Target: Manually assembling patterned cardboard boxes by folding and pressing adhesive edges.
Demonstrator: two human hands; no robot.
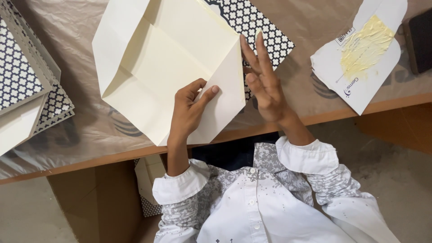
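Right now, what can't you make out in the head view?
- Patterned sheet: mostly hidden under the cream folded card.
- Stack of patterned pieces: cut off by the left edge.
- Dark object: cut off by the right edge, kind unclear.
- Left hand: palm faces down on the card, so its underside is hidden.
- Right hand: contact with the card's edge unclear.
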